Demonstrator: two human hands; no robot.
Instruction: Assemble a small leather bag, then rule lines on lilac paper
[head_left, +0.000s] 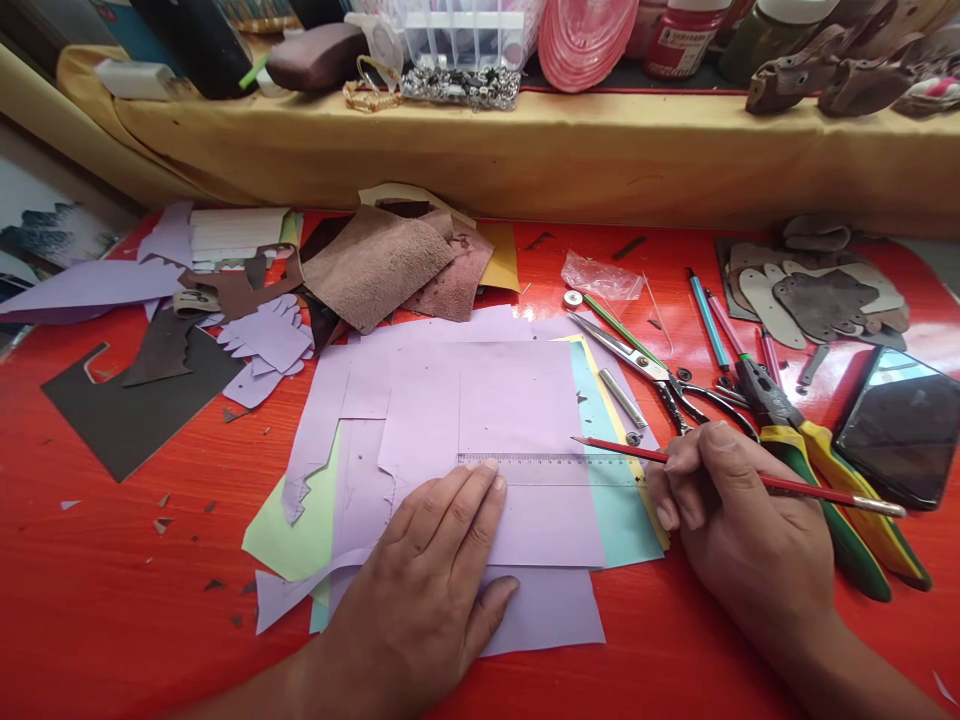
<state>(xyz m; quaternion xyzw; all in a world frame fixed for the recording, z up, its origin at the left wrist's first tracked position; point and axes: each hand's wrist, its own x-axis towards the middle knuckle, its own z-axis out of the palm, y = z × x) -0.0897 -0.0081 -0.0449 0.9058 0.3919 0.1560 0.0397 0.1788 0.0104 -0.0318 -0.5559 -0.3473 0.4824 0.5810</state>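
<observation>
My left hand [427,575] lies flat, fingers stretched out, on a sheet of purple paper [517,400]. Its fingertips press the left end of a clear ruler [559,472], which runs left to right across the sheet. A thin vertical line shows on the paper above the ruler's left end. In my right hand [739,520] is a red pencil [619,448], gripped between closed fingers, its tip pointing left just above the ruler. Whether the tip touches the paper I cannot tell. Under the sheet lie blue paper [626,525], green paper [292,525] and cut purple pieces.
Scissors [637,355], yellow-green pliers [817,450] and a phone [900,425] lie to the right. Leather pieces [379,265] are heaped at the back, more leather cutouts [825,300] at back right. Paper cutouts [266,335] lie left. A cloth-covered ledge [480,150] bounds the red table.
</observation>
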